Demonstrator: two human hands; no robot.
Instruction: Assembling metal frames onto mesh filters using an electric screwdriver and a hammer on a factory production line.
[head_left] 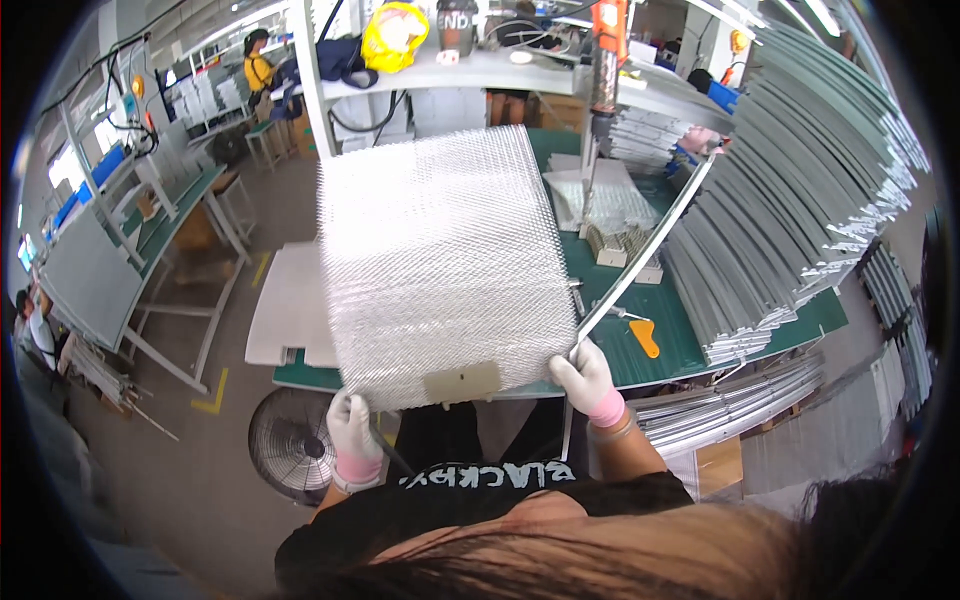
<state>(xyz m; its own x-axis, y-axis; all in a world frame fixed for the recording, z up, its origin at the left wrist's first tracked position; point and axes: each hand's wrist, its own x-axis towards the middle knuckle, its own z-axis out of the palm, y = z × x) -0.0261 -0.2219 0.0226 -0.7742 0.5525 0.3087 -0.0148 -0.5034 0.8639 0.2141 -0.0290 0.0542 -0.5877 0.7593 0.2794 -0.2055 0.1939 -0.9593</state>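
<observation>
A silver metal mesh panel [445,250] spans the middle, tilted up over the bench, with a plain rectangular plate [462,381] near its lower edge. My left hand [354,438], in a white glove with a pink cuff, is closed at the panel's lower left corner. At the lower right corner, my right hand [588,384], gloved alike, closes around a long thin metal strip [645,255]. This strip slants up to the right, its near end against the panel's edge. Whether the right fingers also pinch the mesh is hidden.
Flat pale panels [290,305] lie left on the green bench [685,355]. An orange scraper [644,338], small metal blocks [615,247] and a hanging power driver [606,60] are right of the mesh. Curved stacked panels [790,190] rise beyond; a floor fan [292,445] stands below left.
</observation>
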